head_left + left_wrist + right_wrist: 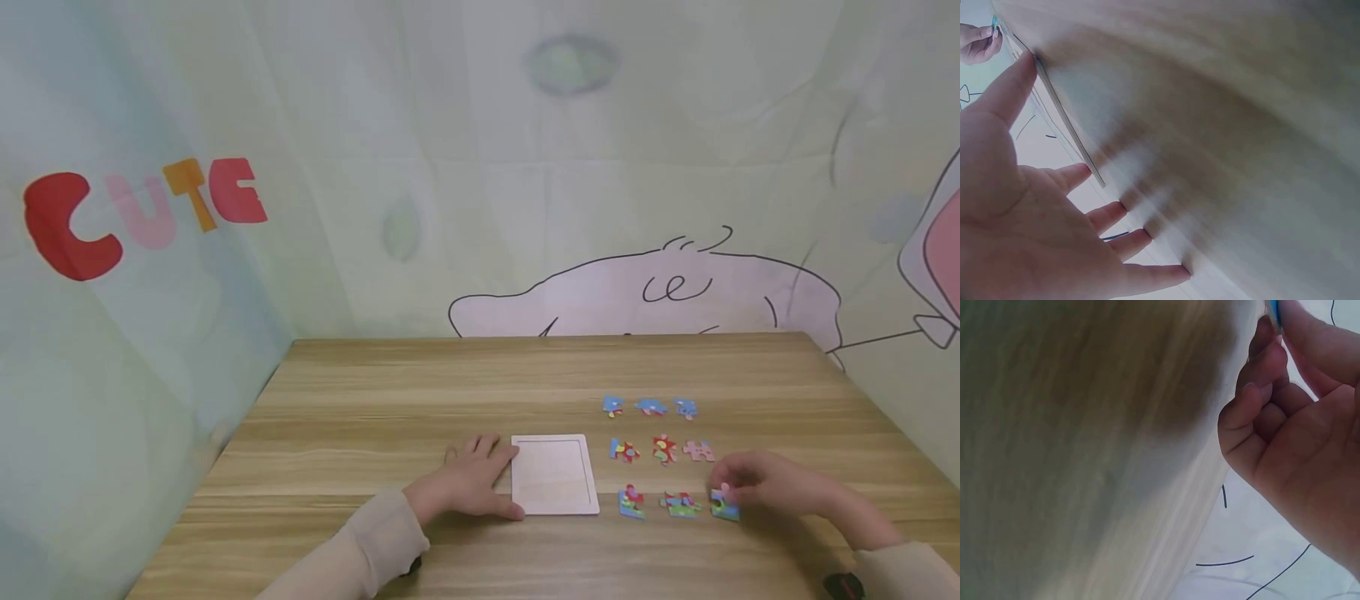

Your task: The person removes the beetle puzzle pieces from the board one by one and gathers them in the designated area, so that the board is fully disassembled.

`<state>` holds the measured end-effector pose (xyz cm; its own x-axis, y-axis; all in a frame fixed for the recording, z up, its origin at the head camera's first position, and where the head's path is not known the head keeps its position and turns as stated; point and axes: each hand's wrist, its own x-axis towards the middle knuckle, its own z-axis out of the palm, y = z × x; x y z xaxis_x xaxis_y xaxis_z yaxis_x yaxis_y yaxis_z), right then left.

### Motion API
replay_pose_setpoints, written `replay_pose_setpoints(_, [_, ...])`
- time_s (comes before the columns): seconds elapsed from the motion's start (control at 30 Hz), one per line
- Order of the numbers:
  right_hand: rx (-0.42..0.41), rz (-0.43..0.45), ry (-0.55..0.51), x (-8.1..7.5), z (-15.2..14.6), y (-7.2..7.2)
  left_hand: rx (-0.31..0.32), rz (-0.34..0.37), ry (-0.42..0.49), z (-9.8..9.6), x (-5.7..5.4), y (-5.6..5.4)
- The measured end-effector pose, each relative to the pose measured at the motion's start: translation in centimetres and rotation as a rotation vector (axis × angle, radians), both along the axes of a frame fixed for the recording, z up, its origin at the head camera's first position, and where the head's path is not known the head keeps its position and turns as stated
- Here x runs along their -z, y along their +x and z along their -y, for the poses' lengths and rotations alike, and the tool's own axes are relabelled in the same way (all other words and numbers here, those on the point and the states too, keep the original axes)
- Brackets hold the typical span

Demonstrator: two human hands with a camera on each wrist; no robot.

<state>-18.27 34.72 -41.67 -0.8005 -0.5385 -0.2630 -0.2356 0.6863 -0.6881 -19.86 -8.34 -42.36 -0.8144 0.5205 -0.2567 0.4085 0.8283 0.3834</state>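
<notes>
A square, pale puzzle tray (555,475) with a raised border lies on the table. My left hand (474,478) rests at its left side, fingers spread, thumb and index finger right at the tray's edge. The left wrist view shows that thumb (1010,90) against the tray's rim (1066,119). My right hand (780,485) pinches a blue and green puzzle piece (724,503) at the near right corner of the laid-out pieces. Only the piece's blue edge (1274,314) shows between thumb and fingertips in the right wrist view; the other fingers are curled.
Several more jigsaw pieces lie in rows right of the tray: blue ones (651,407) at the back, a red one (663,449) and a pink one (698,451) in the middle, a green one (681,504) in front. A printed cloth (420,167) hangs behind the wooden table (360,400).
</notes>
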Motion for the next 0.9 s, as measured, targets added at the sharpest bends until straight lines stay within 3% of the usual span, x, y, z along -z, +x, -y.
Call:
replay_pose_setpoints(0.13, [0.027, -0.009, 0.036, 0.19, 0.11, 0.0, 0.004, -0.003, -0.007, -0.03, 0.05, -0.05])
replay_pose_setpoints(0.33, [-0.014, -0.085, 0.032, 0.71, 0.1, 0.2, 0.01, -0.005, -0.015, -0.1, 0.21, -0.1])
replay_pose_setpoints(0.63, [0.012, -0.081, 0.043, 0.82, 0.36, 0.28, 0.018, -0.018, -0.004, -0.06, 0.3, -0.18])
replay_pose_setpoints(0.9, [-0.002, -0.134, 0.013, 0.96, 0.32, 0.14, 0.012, 0.02, 0.043, 0.56, -0.27, -0.4])
